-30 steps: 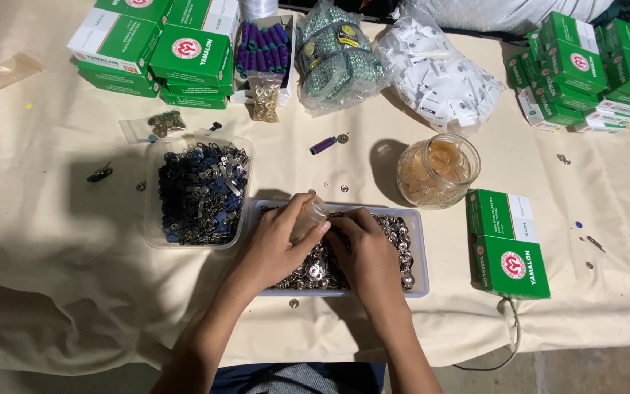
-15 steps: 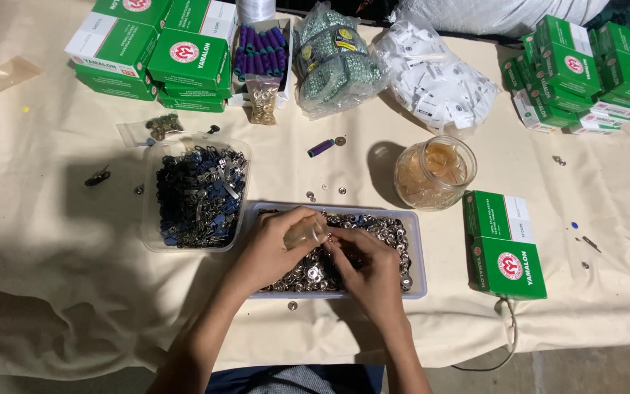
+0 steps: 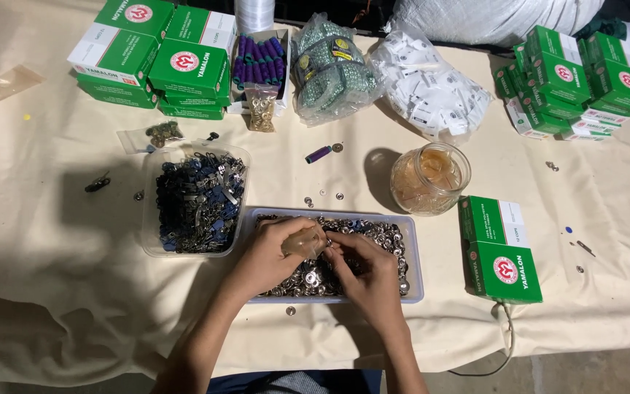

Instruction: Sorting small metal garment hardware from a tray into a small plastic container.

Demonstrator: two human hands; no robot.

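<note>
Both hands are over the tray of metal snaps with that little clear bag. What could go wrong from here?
1. The small clear bag in the left hand sits above the tray of silver snaps; if it tips, snaps may spill back.
2. The right hand works near the tray's front rim, close to the table edge; loose snaps already lie outside, so more could roll off.

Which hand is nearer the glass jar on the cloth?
Right. The right hand is over the tray of silver snaps, below-left of the glass jar; the left hand lies further left, holding a small clear bag.
</note>
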